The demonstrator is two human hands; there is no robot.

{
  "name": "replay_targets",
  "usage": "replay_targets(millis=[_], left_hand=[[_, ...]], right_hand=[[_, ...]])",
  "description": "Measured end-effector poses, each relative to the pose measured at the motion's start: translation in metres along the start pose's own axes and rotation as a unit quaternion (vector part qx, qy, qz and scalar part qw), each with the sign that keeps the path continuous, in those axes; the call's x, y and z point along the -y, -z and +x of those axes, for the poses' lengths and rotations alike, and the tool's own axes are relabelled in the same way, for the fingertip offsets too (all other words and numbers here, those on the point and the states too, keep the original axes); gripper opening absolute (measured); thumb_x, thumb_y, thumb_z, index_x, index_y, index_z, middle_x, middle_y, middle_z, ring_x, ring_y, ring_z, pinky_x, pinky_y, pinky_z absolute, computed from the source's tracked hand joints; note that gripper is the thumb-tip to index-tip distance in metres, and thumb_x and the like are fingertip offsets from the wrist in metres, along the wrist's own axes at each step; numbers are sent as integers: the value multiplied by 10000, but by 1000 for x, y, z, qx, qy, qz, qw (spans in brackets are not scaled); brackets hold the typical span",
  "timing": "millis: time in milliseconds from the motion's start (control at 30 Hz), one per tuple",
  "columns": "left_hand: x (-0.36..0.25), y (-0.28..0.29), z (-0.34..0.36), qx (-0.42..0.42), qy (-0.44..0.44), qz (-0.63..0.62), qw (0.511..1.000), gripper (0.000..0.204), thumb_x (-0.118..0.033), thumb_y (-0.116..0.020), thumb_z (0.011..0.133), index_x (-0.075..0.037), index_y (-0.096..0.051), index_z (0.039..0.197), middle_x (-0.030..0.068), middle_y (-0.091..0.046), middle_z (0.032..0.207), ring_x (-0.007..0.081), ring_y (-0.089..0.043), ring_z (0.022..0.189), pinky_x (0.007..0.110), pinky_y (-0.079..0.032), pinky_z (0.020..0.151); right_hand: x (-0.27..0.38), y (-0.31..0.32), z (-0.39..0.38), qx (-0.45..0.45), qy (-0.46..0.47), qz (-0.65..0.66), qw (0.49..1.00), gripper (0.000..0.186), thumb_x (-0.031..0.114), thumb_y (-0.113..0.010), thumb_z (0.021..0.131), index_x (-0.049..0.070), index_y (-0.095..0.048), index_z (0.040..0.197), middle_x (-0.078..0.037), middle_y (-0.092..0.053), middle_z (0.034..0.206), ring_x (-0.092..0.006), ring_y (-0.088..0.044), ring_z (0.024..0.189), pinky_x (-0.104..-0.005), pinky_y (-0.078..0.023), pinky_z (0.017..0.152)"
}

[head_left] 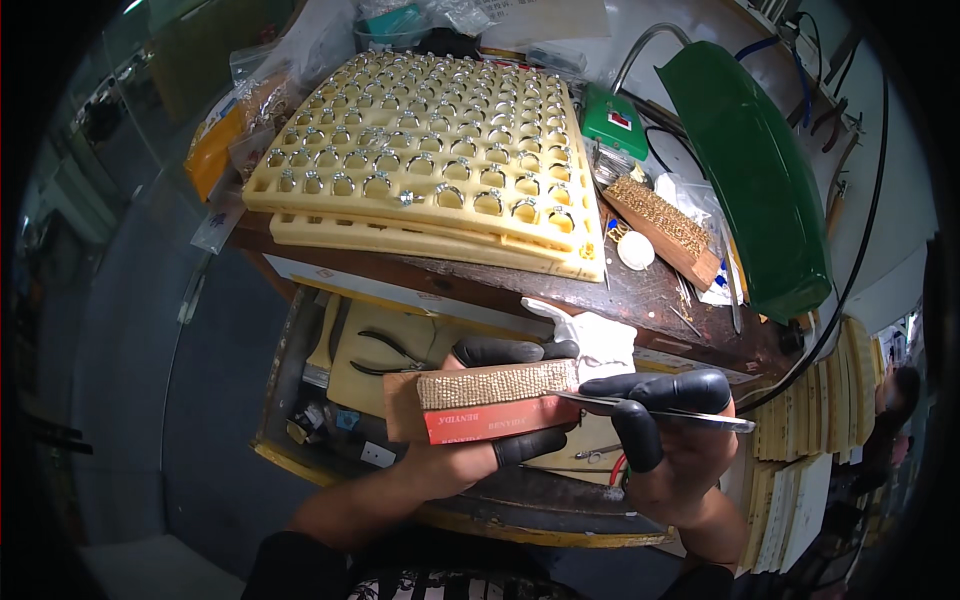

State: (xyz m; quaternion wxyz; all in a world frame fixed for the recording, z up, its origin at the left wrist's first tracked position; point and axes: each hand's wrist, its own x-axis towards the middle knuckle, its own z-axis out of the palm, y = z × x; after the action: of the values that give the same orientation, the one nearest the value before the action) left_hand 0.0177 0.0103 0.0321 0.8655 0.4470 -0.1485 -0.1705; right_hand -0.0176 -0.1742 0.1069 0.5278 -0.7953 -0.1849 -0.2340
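Note:
My left hand (455,470) grips a small wooden block (404,405), with black-covered fingers over its far side and beneath it. A band of gold bead-like grains (495,386) covers the block's upper face, and a red label (490,422) is on the side toward me. In my right hand (675,460), black-covered fingers pinch metal tweezers (700,418). Their points reach the block's right end; whether anything sits between them is too small to tell. Just behind the hands, a crumpled white cloth (602,342) hangs at the bench edge.
Stacked yellow foam trays (345,212) hold many rings on the bench. To their right are another grain-covered wooden block (665,225), a white disc (634,251), a green box (612,122) and a green lamp shade (750,180). Pliers (395,350) and a brush (324,340) lie in the open drawer (285,462).

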Motion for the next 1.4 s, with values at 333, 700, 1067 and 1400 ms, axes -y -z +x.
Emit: replay_targets(millis=[333, 700, 1067, 1400], left_hand=[[5, 9, 2, 36, -51, 95, 993, 695, -3, -840, 713, -42, -395, 1246, 200, -541, 1329, 271, -567, 1217, 411, -485, 1022], [6, 4, 2, 30, -76, 49, 995, 678, -24, -820, 766, 5, -388, 1289, 155, -558, 1287, 205, -575, 1186, 349, -477, 1013], [1, 0, -1, -1, -2, 23, 1000, 706, 2, -830, 723, -49, -379, 1264, 206, -538, 1330, 279, -563, 1224, 416, -480, 1029], [2, 11, 3, 48, -54, 115, 991, 689, 10, -825, 726, -48, -392, 1258, 209, -539, 1332, 278, -562, 1226, 421, -480, 1029]], right_hand=[[-2, 2, -1, 4, 9, -24, 1000, 197, -60, -740, 805, -66, -664, 986, -159, -732, 902, -198, -718, 802, -289, -562, 722], [-4, -4, -3, -20, -7, 27, 999, 183, -58, -736, 814, -74, -648, 973, -170, -727, 904, -209, -719, 814, -294, -562, 731], [-3, 1, 1, 10, 7, -14, 1000, 183, -55, -747, 803, -57, -667, 966, -161, -736, 904, -194, -720, 802, -279, -558, 717], [-4, 1, 0, 5, 8, -6, 1000, 198, -43, -748, 812, -61, -653, 984, -167, -736, 907, -202, -724, 808, -287, -564, 717]])
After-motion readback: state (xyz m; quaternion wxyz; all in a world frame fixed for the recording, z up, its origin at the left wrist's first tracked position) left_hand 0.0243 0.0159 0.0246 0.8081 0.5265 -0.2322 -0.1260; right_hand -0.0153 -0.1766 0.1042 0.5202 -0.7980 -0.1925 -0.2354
